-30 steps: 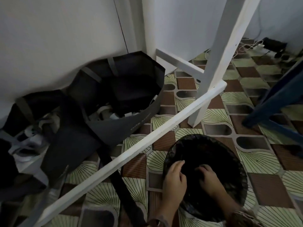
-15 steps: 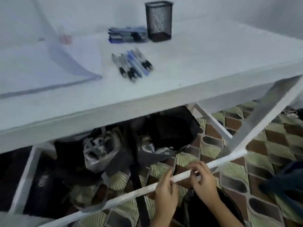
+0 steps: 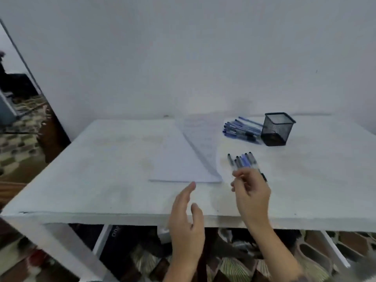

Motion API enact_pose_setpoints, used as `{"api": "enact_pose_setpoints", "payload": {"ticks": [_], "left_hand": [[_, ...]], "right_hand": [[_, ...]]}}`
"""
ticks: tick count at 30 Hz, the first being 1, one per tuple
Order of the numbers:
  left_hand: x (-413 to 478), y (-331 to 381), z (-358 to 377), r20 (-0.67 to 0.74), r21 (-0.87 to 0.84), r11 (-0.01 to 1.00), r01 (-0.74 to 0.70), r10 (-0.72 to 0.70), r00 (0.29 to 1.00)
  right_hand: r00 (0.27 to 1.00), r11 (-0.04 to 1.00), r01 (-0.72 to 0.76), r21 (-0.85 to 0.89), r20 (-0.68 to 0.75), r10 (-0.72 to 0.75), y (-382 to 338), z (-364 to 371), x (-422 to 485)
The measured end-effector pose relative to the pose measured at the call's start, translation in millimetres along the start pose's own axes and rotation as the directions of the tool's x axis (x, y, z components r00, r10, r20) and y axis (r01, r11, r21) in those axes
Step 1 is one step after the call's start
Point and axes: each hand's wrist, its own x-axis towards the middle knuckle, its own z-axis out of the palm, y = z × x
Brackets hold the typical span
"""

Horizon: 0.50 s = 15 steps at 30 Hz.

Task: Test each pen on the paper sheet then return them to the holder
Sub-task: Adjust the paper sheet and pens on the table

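A white paper sheet (image 3: 179,159) lies on the white table (image 3: 101,180), its right part curled upward. Several pens (image 3: 242,159) lie in a row just right of the sheet. More blue pens (image 3: 240,128) are piled at the back, next to the empty black mesh holder (image 3: 277,129). My right hand (image 3: 251,192) hovers just in front of the row of pens, fingers loosely curled, holding nothing I can make out. My left hand (image 3: 187,216) is open above the table's front edge, below the sheet.
A white wall rises behind the table. Under the table are dark bags (image 3: 126,241) and a patterned tile floor (image 3: 234,267). A dark doorway area (image 3: 18,94) shows at the far left.
The view has swung up from the floor and a black bin to the tabletop. Both hands have risen from below the table's crossbar to above the table.
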Motion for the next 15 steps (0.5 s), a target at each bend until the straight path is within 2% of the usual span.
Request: {"api": "enact_pose_setpoints", "payload": {"ticks": [6,8,10,11,13,15], "left_hand": [[109.9,-19.0,-18.9,-0.101,-0.046,0.993,0.112,-0.116,0.988],[143.0,-34.0,-21.6,-0.106,-0.015,0.989,0.145,-0.146,0.984],[168.0,-49.6,-25.3,-0.092,0.014,0.981,0.194,-0.192,0.977],[179.9,-58.3,-27.4,-0.076,0.025,0.977,0.213,-0.211,0.975],[193.7,-68.5,-32.7,-0.05,0.029,0.97,0.241,-0.239,0.97],[206.7,-75.5,-35.8,-0.029,0.013,0.966,0.259,-0.259,0.966]], "right_hand": [[0.977,0.979,-0.186,-0.078,-0.123,0.176,16.3,66.3,66.7],[0.946,0.965,-0.261,0.009,-0.199,0.257,24.0,78.0,84.4],[0.907,0.923,-0.344,0.173,-0.192,0.374,27.3,79.4,96.0],[0.897,0.891,-0.395,0.225,-0.117,0.427,29.6,78.5,101.2],[0.872,0.842,-0.488,0.231,0.177,0.457,31.4,69.1,102.3],[0.853,0.911,-0.397,0.11,0.41,0.322,35.9,64.1,101.0]]}}
